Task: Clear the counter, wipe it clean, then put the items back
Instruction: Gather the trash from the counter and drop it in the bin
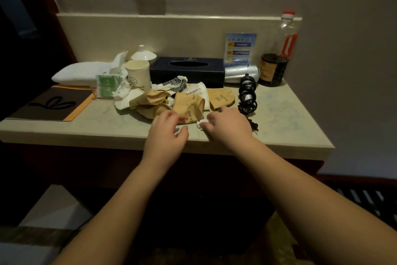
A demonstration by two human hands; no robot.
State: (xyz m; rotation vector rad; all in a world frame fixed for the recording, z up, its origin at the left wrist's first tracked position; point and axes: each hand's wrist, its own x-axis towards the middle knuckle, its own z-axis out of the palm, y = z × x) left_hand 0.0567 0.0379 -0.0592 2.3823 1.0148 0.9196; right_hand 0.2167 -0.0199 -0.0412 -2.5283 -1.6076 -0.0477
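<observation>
counter: pale stone, littered | crushed brown cups | left hand spread; right hand pinching white scrap

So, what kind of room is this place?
Probably a hotel room: a stone counter against the wall holds a dark tissue box, a lidded white teacup and a blue notice card.
</observation>
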